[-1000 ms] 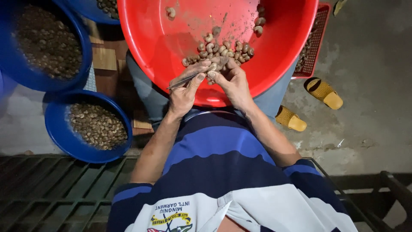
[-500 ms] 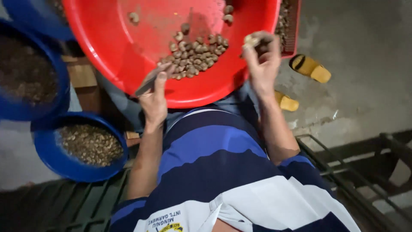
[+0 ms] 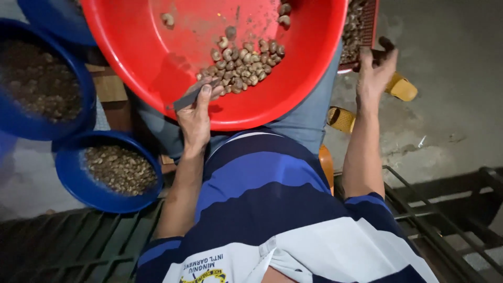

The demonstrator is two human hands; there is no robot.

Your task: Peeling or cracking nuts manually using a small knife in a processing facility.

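Red basin (image 3: 157,57): it rests on your lap, tilted toward you, the biggest thing in view.
Nuts (image 3: 241,65): a loose heap of curved, pale-brown nuts lies in the low part of the red basin, just beyond your left thumb; a few strays sit higher up the wall.
Blue tubs: one large tub (image 3: 31,120) to your left holds dark, fine bits; a smaller bowl (image 3: 73,178) nearer you holds light-brown pieces. Both stand on the floor, touching or nearly so.
Red crate (image 3: 361,31): a mesh-sided crate of nuts sits behind the basin's right rim.
Left hand (image 3: 195,118): your fingers are closed around a thin metal blade (image 3: 189,98), thumb pressed along it; the blade lies across the basin's near rim, pointing left.
Right hand (image 3: 374,73): raised beside the red crate, fingers spread and loosened; a small dark piece (image 3: 386,43) sits at the fingertips, though you cannot tell whether it is pinched.
Yellow sandals (image 3: 402,88): two on the concrete floor, one partly hidden behind your right hand.
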